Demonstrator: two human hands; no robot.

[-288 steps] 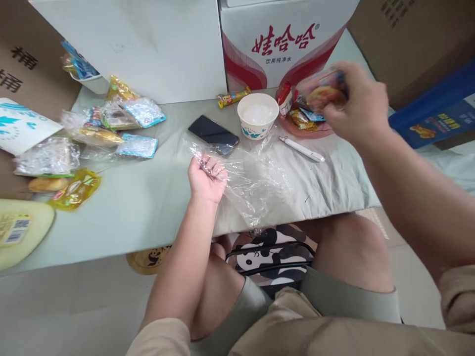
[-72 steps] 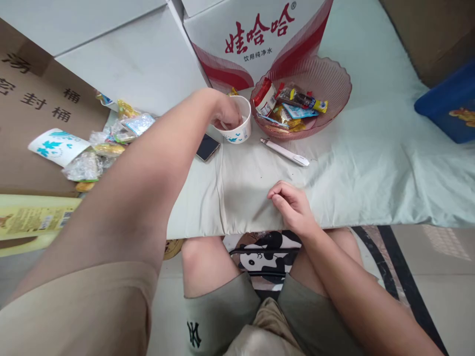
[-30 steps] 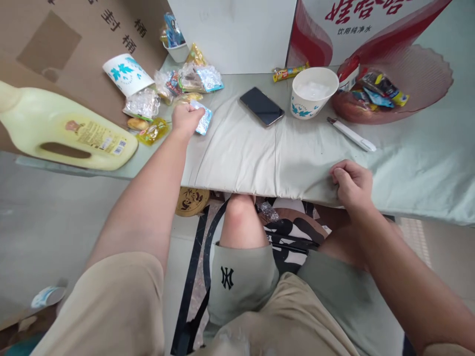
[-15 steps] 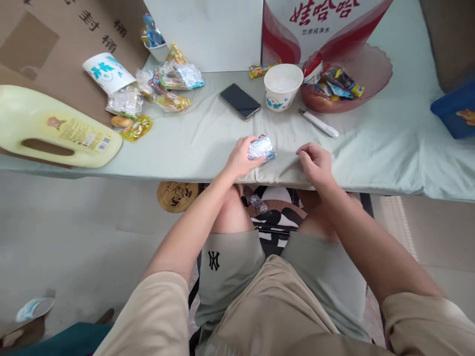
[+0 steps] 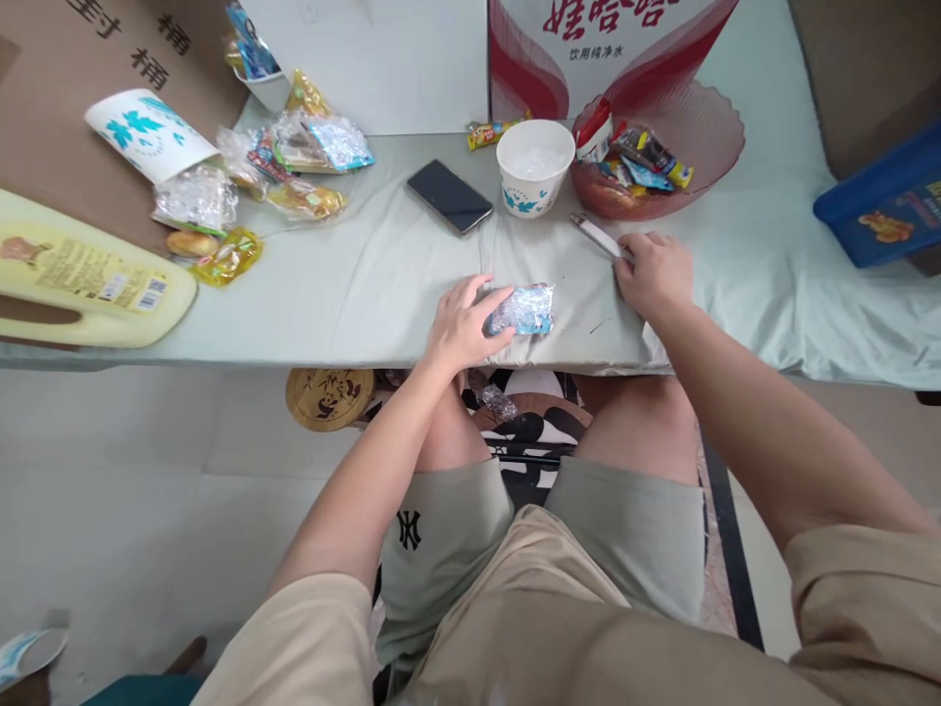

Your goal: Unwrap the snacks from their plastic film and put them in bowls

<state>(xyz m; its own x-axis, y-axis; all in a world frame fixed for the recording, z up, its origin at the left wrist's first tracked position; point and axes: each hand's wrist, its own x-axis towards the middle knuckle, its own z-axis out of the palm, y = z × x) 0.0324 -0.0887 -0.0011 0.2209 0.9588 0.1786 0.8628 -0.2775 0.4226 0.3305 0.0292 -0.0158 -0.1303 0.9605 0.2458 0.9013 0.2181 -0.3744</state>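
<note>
Just below the centre of the frame, near the front edge of the pale green tablecloth point(image 5: 353, 294): a silvery-blue packet point(image 5: 530, 308), clamped at its left end between thumb and fingers of the left hand point(image 5: 465, 326), right end sticking out free. Right of centre, curled over the lower right end of a slim white tool point(image 5: 597, 235), the right hand point(image 5: 658, 275); in contact with it, though hard to tell, under the knuckles, whether actually gripping. Well apart from each other, both hands, with a stretch of cloth between.

In the upper middle, a black phone point(image 5: 450, 196), screen up and slantwise; just right of it, an upright paper cup point(image 5: 535, 196) with blue leaf print and something pale inside; behind that, a yellow wrapper point(image 5: 486, 134). At the top edge, a white box point(image 5: 374, 69) beside a red-and-white carton point(image 5: 529, 78). Toward the upper right, a scalloped pink bowl point(image 5: 712, 127) with wrapped snacks in its left part; farther right, a blue container point(image 5: 882, 201). At upper left, a tilted paper cup point(image 5: 151, 132) near a heap of wrapped packets point(image 5: 330, 142); at the left edge, a pale yellow jug point(image 5: 88, 265).
</note>
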